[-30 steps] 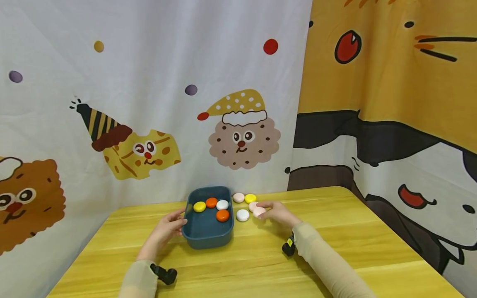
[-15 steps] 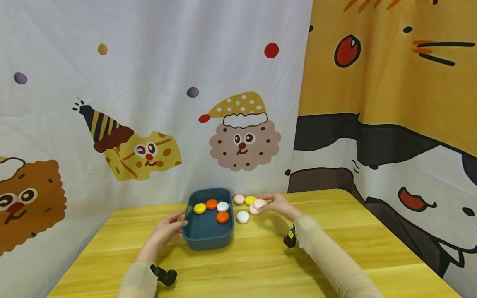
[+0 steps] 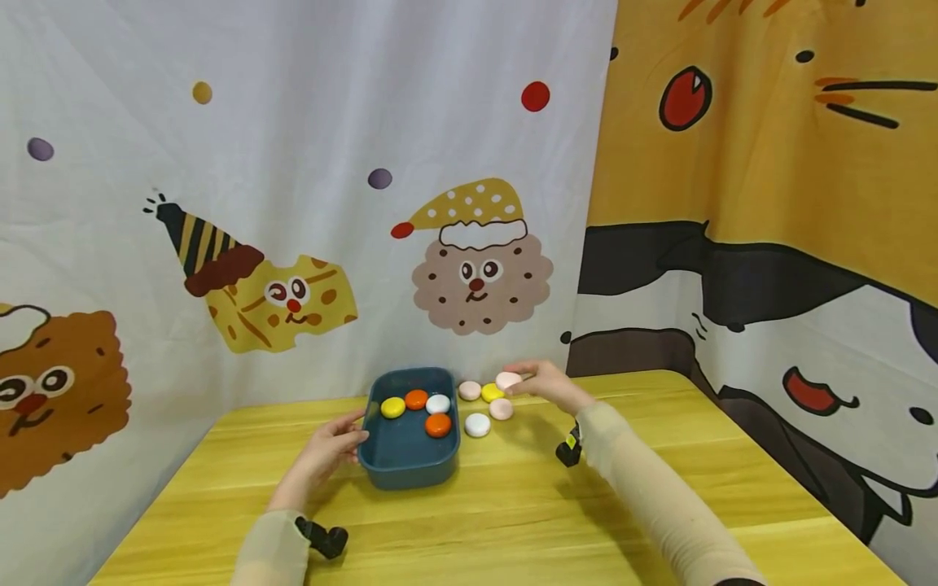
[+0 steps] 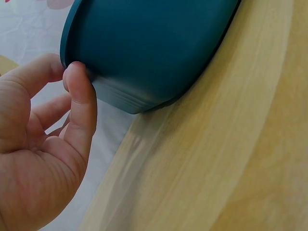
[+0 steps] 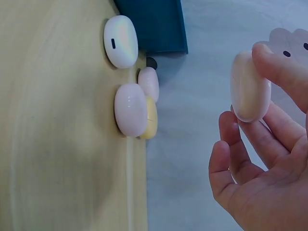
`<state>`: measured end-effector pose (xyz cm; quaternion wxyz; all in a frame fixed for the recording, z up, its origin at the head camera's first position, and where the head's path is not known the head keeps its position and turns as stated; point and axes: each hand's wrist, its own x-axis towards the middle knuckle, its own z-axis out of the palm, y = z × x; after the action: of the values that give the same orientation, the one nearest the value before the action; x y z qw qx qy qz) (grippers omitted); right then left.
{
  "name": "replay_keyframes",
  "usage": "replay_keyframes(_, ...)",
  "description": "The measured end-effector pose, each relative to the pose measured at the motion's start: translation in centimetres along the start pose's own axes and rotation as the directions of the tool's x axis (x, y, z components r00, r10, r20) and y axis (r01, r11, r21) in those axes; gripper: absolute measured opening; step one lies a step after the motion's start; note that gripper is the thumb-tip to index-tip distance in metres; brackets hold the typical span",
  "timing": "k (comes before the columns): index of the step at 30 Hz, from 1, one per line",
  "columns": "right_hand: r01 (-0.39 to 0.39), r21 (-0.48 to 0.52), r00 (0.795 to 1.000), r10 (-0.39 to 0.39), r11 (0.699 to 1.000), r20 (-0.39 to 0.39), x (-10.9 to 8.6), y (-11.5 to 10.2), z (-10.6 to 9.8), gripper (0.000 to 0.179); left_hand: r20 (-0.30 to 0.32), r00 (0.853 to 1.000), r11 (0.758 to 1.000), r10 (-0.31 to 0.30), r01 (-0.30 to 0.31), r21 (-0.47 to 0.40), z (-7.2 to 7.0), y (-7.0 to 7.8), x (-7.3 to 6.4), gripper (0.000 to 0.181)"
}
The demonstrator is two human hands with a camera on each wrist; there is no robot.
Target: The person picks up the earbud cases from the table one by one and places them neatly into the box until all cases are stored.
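Observation:
My left hand (image 3: 326, 449) pinches the left rim of a dark blue-green plastic box (image 3: 410, 478), thumb and forefinger at its edge in the left wrist view. Inside the box lie a yellow, a white and two orange flattened round pieces, such as the lower orange piece (image 3: 438, 425). My right hand (image 3: 555, 387) holds a smooth pale pink round piece (image 5: 250, 86) between thumb and fingers, raised above the table. Below it on the table lie another pink piece (image 3: 501, 408), a yellow piece (image 3: 493, 393), a second pink piece (image 3: 470, 391) and a white piece (image 5: 121, 41) with a dark slot.
The wood-grain table (image 3: 469, 529) ends at a printed cloth curtain (image 3: 293, 163) just behind the box. A second curtain (image 3: 777, 309) hangs along the right side. Black wrist cameras sit on both forearms.
My right hand has picked up the pink piece from beside the other pink one and lifted it up and away from the table. The left hand and box have stayed in place.

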<state>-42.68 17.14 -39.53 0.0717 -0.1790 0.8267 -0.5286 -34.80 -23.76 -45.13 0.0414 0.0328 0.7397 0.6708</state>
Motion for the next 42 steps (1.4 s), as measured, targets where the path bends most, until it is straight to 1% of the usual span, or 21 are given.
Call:
replay_keyframes(6, 0.007, -0.013, 1.000, -0.006, 1.000, 0.004, 0.1, -0.7, -0.3, 0.056, 0.008, 1.000, 1.000, -0.001, 0.001, -0.018, 0.1, -0.1, 0.0, 0.058)
replay_keyframes(13, 0.004, 0.002, 1.000, -0.004, 1.000, 0.013, 0.4, -1.7, -0.7, 0.055, -0.002, 1.000, 1.000, -0.004, 0.004, -0.017, 0.1, 0.1, -0.1, 0.058)
replay_keyframes(15, 0.006, -0.013, 1.000, -0.006, 1.000, 0.012, 0.4, -2.0, -0.8, 0.056, -0.001, 1.000, 1.000, -0.005, 0.005, -0.026, 0.1, 0.1, -0.1, 0.057)
replay_keyframes(20, 0.033, -0.029, 0.999, -0.033, 0.999, 0.010, 0.6, -2.6, -1.0, 0.054, 0.000, 1.000, 0.999, -0.005, 0.005, -0.035, 0.0, 0.1, -0.1, 0.058)
replay_keyframes(26, 0.048, -0.026, 0.999, -0.048, 0.999, 0.002, 0.8, -3.1, -1.4, 0.057, 0.009, 1.000, 1.000, -0.010, 0.010, -0.016, 0.0, 0.2, -0.1, 0.058)
replay_keyframes(30, 0.038, -0.032, 0.999, -0.038, 0.999, -0.007, 0.9, -3.4, -1.6, 0.055, 0.001, 1.000, 1.000, -0.014, 0.014, -0.023, 0.1, 0.1, -0.1, 0.058)
replay_keyframes(33, 0.038, -0.040, 0.999, -0.039, 0.998, -0.017, 1.2, -3.7, -1.7, 0.056, -0.003, 1.000, 1.000, 0.002, -0.002, -0.029, 0.0, 0.1, 0.0, 0.059)
replay_keyframes(37, 0.040, -0.051, 0.999, -0.042, 0.998, -0.029, 1.6, -3.8, -1.6, 0.057, 0.008, 1.000, 0.999, 0.022, -0.022, -0.024, -0.1, 0.1, -0.1, 0.060)
replay_keyframes(42, 0.034, -0.045, 0.999, -0.035, 0.998, -0.034, 1.7, -3.7, -1.4, 0.056, 0.008, 1.000, 1.000, 0.006, -0.006, -0.023, 0.0, 0.0, -0.1, 0.059)
